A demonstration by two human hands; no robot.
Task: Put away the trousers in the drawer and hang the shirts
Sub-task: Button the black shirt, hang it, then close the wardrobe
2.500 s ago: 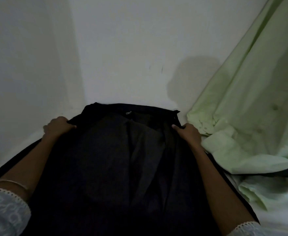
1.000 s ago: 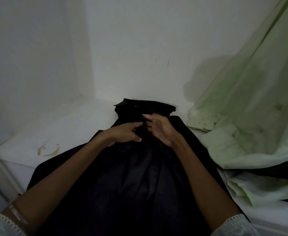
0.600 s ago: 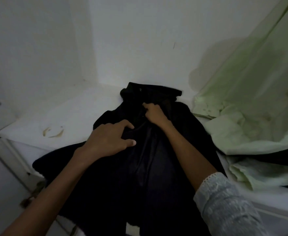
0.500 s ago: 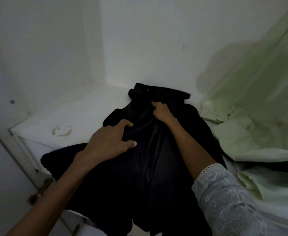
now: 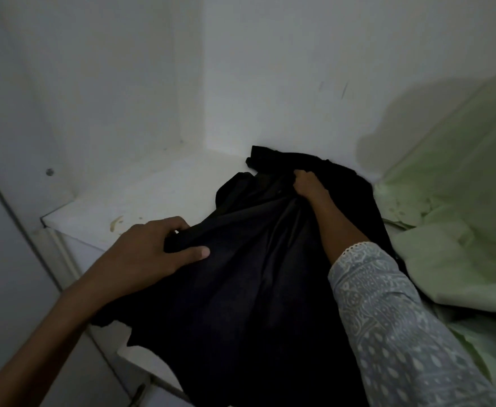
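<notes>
The black trousers [image 5: 258, 259] lie bunched on the white shelf [image 5: 141, 201] inside a cupboard, and their lower part hangs over the front edge of the shelf. The waistband end is the far end, close to the back wall.

The left hand [image 5: 152, 254] has its grip closed on a fold at the near left edge of the cloth, the thumb on top and the fingers curled around the fold. The right hand [image 5: 308, 183] has its grip closed on a gathered part just below the waistband, further in than the left grip. Between the two grips the fabric is pulled into long creases. Below the left grip the cloth falls loose past the shelf edge.

To the right of the right grip, and touching the trousers, a pale green shirt [image 5: 452, 218] hangs down and spreads over the shelf. A patterned grey sleeve [image 5: 393, 318] covers the right forearm.

I judge that the step in hand is the trousers: gathering or folding them so that they can be put away. No drawer is clearly visible, so I cannot tell where they must go. The next move probably calls for bringing the hanging part up toward the grips, so the bundle becomes compact, without dragging the green shirt along. The shirt is not yet hung properly, as far as I can judge.
</notes>
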